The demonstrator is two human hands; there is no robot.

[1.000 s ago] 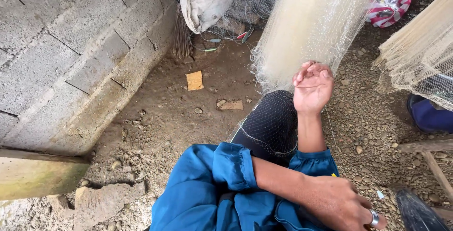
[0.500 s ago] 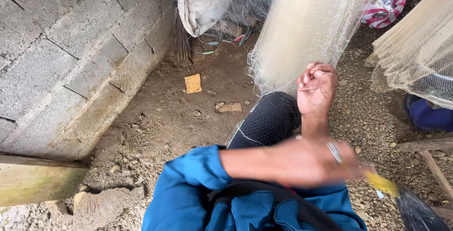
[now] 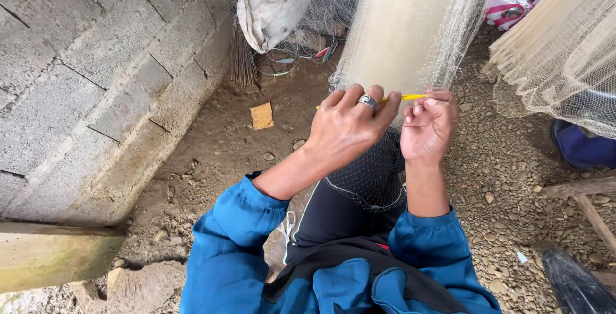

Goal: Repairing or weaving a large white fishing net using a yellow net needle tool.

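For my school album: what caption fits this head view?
Left hand and right hand hold a yellow needle against a hanging net.

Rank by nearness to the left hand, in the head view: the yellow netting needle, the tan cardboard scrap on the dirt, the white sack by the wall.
From the left hand:
1. Yellow netting needle, held in its fingers.
2. Tan cardboard scrap, on the dirt to its left.
3. White sack, up by the wall.

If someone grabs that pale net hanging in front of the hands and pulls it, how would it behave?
The pale net would probably act floppy: it hangs in soft folds and drapes over the knee. It looks light for its bulk, since the mesh is thin and see-through. It may snag easily; loose strands sit around the left hand, right hand and the yellow tool.
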